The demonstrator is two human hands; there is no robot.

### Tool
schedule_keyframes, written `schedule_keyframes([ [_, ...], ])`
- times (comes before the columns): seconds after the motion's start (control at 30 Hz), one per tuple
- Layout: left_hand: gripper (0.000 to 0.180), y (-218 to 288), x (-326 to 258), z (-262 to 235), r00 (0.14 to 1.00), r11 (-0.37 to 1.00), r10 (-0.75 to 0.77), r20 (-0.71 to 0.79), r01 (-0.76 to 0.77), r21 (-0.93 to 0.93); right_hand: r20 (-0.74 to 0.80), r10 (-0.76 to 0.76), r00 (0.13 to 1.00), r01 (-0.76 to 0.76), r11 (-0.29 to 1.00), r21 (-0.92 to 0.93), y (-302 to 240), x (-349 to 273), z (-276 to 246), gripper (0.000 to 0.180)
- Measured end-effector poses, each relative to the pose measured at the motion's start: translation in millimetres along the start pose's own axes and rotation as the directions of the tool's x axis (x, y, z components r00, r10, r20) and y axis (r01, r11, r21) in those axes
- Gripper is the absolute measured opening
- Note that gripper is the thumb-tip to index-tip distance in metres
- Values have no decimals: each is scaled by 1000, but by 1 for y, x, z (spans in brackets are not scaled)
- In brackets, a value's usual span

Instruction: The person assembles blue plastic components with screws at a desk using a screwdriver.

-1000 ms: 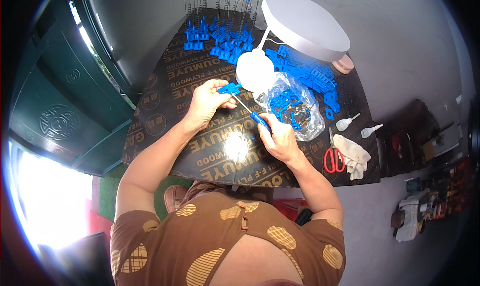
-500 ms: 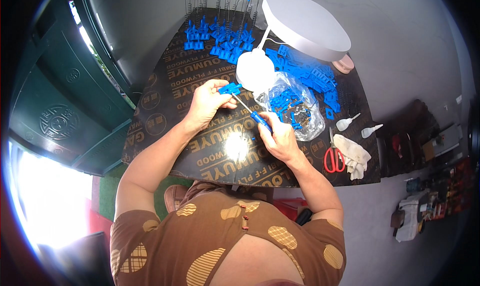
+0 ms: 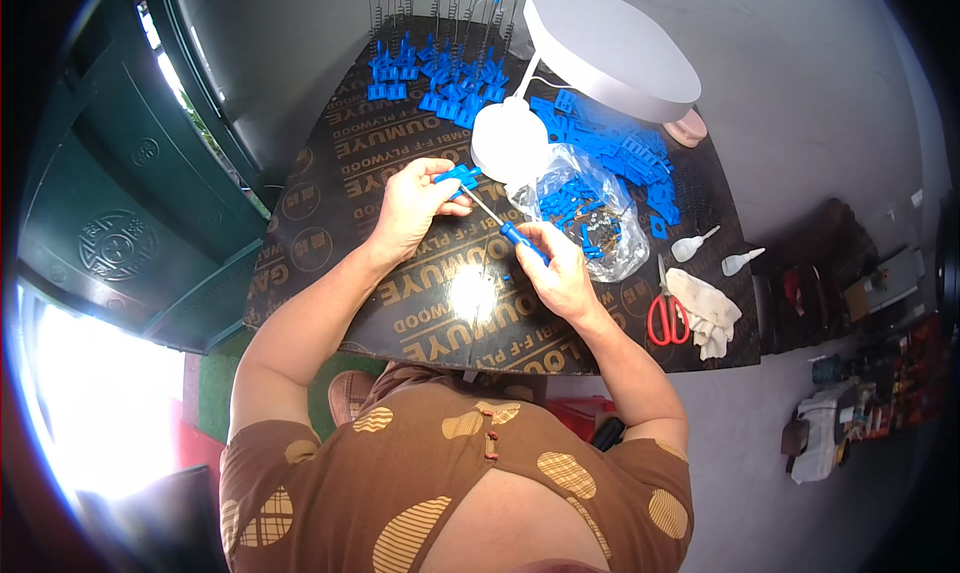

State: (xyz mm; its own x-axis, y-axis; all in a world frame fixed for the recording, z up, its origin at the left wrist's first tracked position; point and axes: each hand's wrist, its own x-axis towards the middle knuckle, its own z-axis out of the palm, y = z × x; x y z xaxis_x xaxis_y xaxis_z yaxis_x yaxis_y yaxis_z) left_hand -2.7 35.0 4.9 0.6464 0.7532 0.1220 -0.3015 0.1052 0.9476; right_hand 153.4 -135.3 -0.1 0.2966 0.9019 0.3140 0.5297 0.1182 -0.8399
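Dark plywood board (image 3: 330, 223) with printed lettering serves as the work surface, set on a grey floor beside a green door at the left. All positions below are referenced to the white lamp (image 3: 610, 48).

Head view:

1. Left hand (image 3: 410, 208), below and left of the lamp base, is closed on a small blue part (image 3: 458, 176), pinched between thumb and fingertips.
2. Right hand (image 3: 555, 268), below the lamp base, is clamped on a screwdriver (image 3: 505, 225) with a blue handle. Its thin shaft runs up and left to the blue part; the tip appears to touch it, though contact is too small to confirm.
3. The 2 hands are near each other but apart, linked only by the screwdriver.
4. Clear bag (image 3: 585, 213) of blue parts lies directly under the lamp head, just right of the right hand.
5. Loose blue pieces (image 3: 620, 153) lie between the bag and the lamp head. Finished blue bases with upright wire rods (image 3: 430, 73) stand left of the lamp.
6. Red scissors (image 3: 665, 318), a white cloth (image 3: 708, 313) and 2 small white dropper bottles (image 3: 695, 245) lie below and right of the lamp.

Change since 1.0 s ago: none of note. Both hands, the screwdriver and the blue part hold the same position in all 3 frames. Judgement: the fastening step on this part is ongoing, not finished.
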Motion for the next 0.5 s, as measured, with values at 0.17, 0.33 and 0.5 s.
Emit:
schedule_keyframes([
  [0.17,30,1,-1,0,1000,1000,-1,-22,1,-2,-47,56,997,-56,998,12,-3,0,2,26],
  [0.33,35,3,0,-2,1000,999,-23,-18,23,-34,-34,120,992,-117,990,81,-4,0,0,26],
  [0.5,44,5,1,-4,999,997,-31,19,33,-75,-50,114,992,-111,992,51,-3,1,-2,25],
])
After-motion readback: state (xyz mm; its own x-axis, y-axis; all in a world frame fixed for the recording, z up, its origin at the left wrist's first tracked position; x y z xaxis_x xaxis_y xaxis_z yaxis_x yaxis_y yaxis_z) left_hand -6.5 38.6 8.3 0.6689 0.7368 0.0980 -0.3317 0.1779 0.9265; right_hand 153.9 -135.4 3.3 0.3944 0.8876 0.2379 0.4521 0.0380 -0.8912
